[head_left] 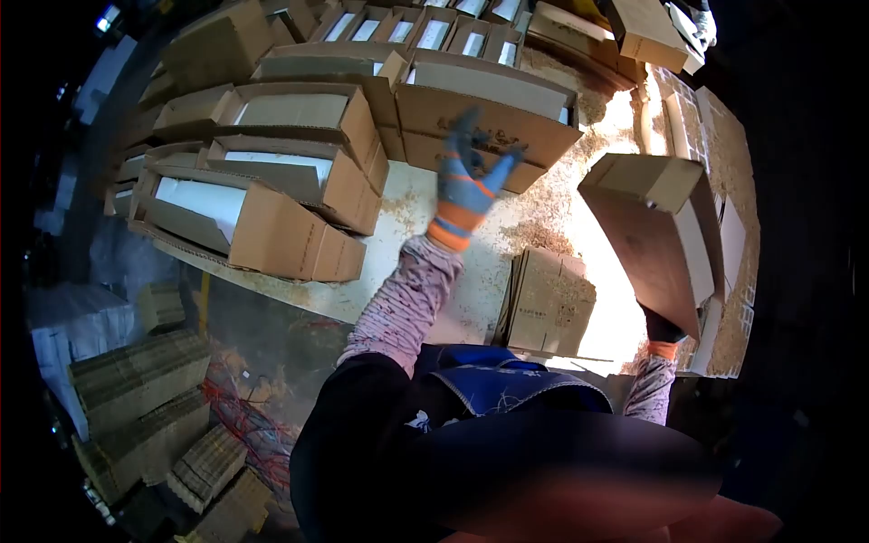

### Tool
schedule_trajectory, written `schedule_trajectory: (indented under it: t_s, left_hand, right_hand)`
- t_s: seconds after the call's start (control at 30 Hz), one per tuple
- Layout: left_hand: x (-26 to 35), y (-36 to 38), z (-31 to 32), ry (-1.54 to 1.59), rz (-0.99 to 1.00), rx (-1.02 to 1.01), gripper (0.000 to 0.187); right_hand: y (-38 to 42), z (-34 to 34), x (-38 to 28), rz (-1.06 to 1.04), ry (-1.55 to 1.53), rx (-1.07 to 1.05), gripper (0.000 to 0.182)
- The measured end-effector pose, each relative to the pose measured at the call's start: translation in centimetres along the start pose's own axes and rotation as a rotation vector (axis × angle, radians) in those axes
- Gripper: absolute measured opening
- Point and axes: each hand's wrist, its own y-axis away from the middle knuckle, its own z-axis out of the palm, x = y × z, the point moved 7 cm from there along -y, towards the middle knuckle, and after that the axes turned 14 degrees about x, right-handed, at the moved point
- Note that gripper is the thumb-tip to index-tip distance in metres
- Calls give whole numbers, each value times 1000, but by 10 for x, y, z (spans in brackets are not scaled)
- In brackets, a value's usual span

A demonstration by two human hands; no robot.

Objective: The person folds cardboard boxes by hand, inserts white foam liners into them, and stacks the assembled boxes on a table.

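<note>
My left hand [469, 185], in a blue and orange glove, is raised over the pale table with its fingers spread, close to the front side of a long open carton [489, 113]. Nothing is in it. At the right, my right hand [665, 330] is at the lower end of a tilted cardboard box [638, 213]. The box hides most of its fingers, and only the orange cuff and dark part of the glove show. Between the hands, folded flat cardboard [548, 303] rests near the table's front edge.
Rows of open cartons [299, 109] with white contents fill the left and back of the table [407, 204]. Stacks of flat cardboard [140, 380] lie on the floor at lower left. Sawdust-like bits cover the right side. Part of another person's gloved hand shows at top right.
</note>
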Motion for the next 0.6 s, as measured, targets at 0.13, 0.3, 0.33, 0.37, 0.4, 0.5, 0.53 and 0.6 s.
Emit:
schedule_trajectory:
  t_s: [0.13, 0.3, 0.33, 0.37, 0.4, 0.5, 0.53, 0.6]
  left_hand:
    - [-14, -110, -71, -682, 315, 153, 86]
    - [-46, -128, -75, -1012, 137, -38, 79]
    - [-49, -130, -78, -902, 160, -37, 73]
    - [-55, -129, -81, -794, 181, -37, 67]
    - [-71, -128, -83, -793, 182, -34, 67]
    - [-105, -128, -85, -60, 103, 30, 62]
    - [-110, -130, -86, -68, 115, 61, 61]
    - [-103, -126, -74, -76, 88, 0, 62]
  right_hand:
    - [-98, -3, -21, 131, -558, 242, 73]
    - [-188, -14, -81, -110, -259, 405, 74]
    - [-200, -10, -93, -112, -259, 411, 74]
    - [-209, -1, -107, -139, -330, 378, 73]
    - [-217, 8, -121, -166, -401, 343, 71]
    - [-246, 29, -161, -258, -617, 240, 68]
    - [-257, 31, -169, -263, -619, 244, 68]
    - [-273, 36, -180, -218, -937, 166, 67]
